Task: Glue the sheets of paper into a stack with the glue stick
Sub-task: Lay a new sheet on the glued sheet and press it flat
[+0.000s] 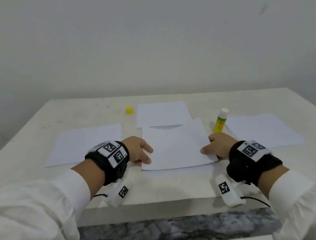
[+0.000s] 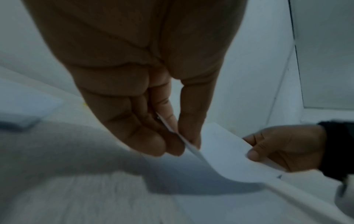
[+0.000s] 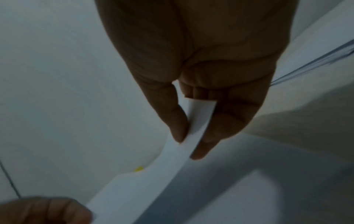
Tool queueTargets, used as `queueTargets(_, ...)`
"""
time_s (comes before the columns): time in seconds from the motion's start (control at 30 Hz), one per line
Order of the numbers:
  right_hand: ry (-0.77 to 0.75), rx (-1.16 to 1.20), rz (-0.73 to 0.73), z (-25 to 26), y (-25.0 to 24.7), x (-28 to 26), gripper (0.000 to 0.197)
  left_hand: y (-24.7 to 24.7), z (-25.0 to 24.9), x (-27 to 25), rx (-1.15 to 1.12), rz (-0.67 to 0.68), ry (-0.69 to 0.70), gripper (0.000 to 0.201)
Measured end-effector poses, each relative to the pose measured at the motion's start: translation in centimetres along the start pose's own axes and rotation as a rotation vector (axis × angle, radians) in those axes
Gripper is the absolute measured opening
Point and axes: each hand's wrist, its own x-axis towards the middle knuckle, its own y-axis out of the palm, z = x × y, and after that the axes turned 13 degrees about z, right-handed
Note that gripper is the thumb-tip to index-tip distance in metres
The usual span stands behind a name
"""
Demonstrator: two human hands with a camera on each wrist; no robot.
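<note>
Two hands hold one white sheet [image 1: 176,146] in the lower middle of the head view. The left hand [image 1: 137,150] pinches its left edge between thumb and curled fingers [image 2: 153,142], and the right hand [image 1: 219,147] pinches the right edge the same way, thumb over the top and fingers [image 3: 216,133] underneath. In both wrist views the sheet bows between the two grips and casts a shadow on the surface [image 1: 168,183], so it seems lifted clear, though motion blur makes that hard to confirm.

Behind the held sheet, toward the frame's centre, lies another sheet of paper [image 1: 162,113]; its near edge is overlapped in the picture by the held one. A further sheet [image 1: 85,144] lies flat at left of centre, and a small pile of paper [image 1: 262,130] lies at right. The glue stick [image 1: 220,121], uncapped, with a yellow-green label, rests between the held sheet and the right pile. Its yellow cap [image 1: 129,110] stands apart at upper centre, left of the far sheet.
</note>
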Motion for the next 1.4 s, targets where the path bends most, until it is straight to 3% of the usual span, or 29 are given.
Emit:
queueTargets(0.2, 0.071, -0.034, 0.066, -0.5, 0.0, 0.3, 0.02, 0.6, -0.4, 0.0, 0.123, 0.016, -0.072, 0.022)
queueTargets(0.97, 0.061, 0.066, 0.096, -1.4, -0.3, 1.3, 0.016, 0.5, 0.4, -0.4, 0.186, 0.047, -0.016, 0.022)
queueTargets(1.4, 0.073, 0.1, 0.1, -1.2, -0.1, 1.1, 0.017, 0.9, 0.4, -0.1, 0.286, -0.038, -0.014, 0.02)
